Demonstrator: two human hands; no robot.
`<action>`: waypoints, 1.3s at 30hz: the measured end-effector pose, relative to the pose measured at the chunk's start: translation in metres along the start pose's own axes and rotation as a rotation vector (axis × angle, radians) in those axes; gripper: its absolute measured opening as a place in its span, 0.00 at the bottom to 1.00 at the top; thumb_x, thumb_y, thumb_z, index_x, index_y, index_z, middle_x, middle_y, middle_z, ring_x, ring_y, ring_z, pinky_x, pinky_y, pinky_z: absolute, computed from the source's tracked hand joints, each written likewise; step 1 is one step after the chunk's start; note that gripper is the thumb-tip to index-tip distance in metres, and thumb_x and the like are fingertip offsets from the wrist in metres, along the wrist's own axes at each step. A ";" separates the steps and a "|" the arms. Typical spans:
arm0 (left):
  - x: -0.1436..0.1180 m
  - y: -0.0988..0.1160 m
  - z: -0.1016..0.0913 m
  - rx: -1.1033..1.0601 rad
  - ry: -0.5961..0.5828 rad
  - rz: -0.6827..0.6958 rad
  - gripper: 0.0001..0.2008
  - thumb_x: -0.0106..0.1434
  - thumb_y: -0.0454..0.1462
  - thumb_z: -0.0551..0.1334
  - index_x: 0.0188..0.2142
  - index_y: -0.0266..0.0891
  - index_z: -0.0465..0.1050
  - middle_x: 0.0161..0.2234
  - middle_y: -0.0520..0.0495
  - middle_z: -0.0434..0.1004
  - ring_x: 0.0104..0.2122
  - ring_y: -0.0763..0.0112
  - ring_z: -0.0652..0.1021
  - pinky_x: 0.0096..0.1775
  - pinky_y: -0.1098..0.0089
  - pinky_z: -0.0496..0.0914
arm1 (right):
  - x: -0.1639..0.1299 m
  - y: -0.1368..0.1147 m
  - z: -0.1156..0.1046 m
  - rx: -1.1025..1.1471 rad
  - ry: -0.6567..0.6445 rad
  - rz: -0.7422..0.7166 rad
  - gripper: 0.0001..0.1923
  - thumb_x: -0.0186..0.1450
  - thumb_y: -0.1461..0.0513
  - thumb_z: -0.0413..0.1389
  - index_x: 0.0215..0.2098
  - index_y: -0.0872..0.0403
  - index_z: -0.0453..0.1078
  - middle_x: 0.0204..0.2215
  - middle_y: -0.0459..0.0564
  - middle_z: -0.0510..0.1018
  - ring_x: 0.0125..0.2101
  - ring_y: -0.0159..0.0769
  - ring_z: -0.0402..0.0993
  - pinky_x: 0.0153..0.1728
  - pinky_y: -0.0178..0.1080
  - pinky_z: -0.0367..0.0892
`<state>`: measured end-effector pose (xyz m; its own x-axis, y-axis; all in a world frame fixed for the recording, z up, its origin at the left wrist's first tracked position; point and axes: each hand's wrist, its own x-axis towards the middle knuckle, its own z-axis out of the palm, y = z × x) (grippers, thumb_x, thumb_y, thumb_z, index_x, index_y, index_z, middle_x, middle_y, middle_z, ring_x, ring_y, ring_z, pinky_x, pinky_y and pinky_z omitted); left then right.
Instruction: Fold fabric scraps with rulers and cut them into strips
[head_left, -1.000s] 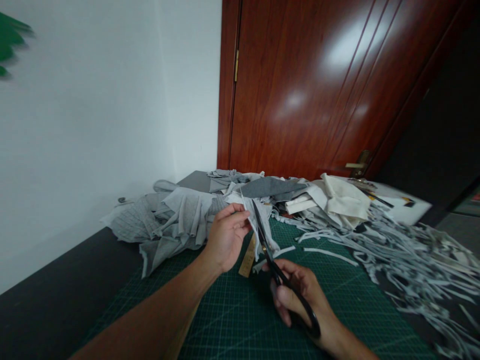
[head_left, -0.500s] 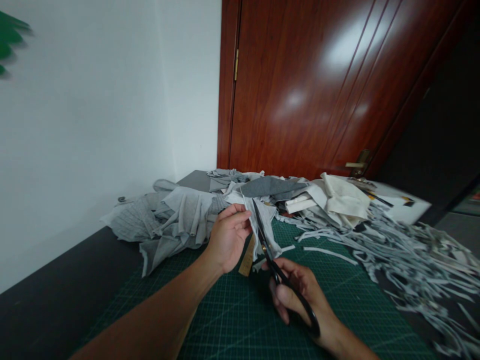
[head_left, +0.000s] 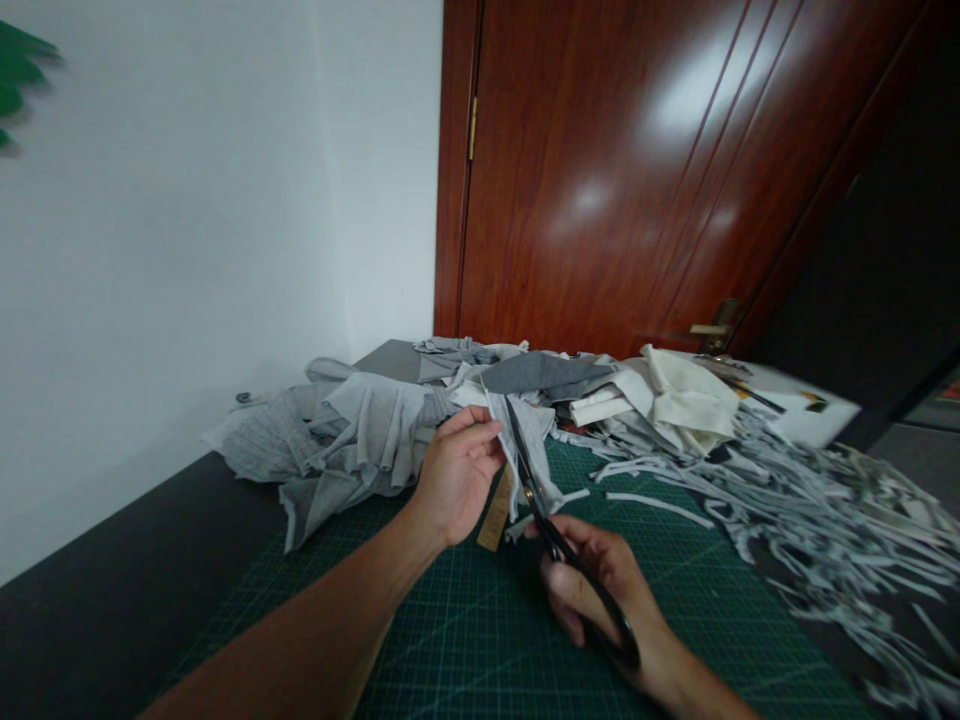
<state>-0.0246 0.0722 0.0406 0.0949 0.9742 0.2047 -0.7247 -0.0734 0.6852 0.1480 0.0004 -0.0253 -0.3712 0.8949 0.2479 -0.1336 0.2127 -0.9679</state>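
Observation:
My left hand (head_left: 454, 480) pinches a thin light-grey fabric strip (head_left: 501, 432) and holds it upright above the green cutting mat (head_left: 480, 620). My right hand (head_left: 600, 595) grips black scissors (head_left: 534, 490) by the handles. The blades point up and away, lying along the strip and a hanging piece of grey cloth (head_left: 541, 460). Behind the blades, a wooden ruler (head_left: 495, 515) lies on the mat.
A heap of grey fabric pieces (head_left: 337, 440) lies at the left and back of the dark table (head_left: 90, 600). Folded cream cloth (head_left: 675, 400) sits at the back right. Several cut grey strips (head_left: 825, 520) cover the right side. A brown door (head_left: 637, 170) stands behind.
The scissors and my right hand have edged slightly forward along the cloth. My left hand stays in place on the strip.

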 end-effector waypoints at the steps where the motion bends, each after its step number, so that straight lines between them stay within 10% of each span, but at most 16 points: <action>1: 0.000 0.000 0.000 -0.004 -0.001 -0.001 0.09 0.50 0.30 0.72 0.29 0.36 0.73 0.30 0.49 0.80 0.30 0.70 0.79 0.37 0.71 0.72 | 0.000 -0.001 0.000 -0.008 0.001 0.003 0.30 0.63 0.39 0.67 0.43 0.55 0.73 0.17 0.35 0.64 0.13 0.22 0.53 0.15 0.29 0.48; 39: -0.002 -0.001 -0.001 0.016 -0.054 -0.090 0.09 0.50 0.30 0.67 0.25 0.40 0.67 0.26 0.51 0.75 0.30 0.67 0.80 0.35 0.68 0.76 | 0.001 0.002 0.005 0.008 0.138 0.047 0.27 0.53 0.48 0.77 0.40 0.56 0.77 0.16 0.35 0.67 0.11 0.21 0.53 0.11 0.27 0.50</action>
<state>-0.0243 0.0701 0.0386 0.1961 0.9640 0.1794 -0.7004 0.0096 0.7137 0.1429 -0.0003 -0.0271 -0.2476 0.9492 0.1942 -0.1264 0.1671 -0.9778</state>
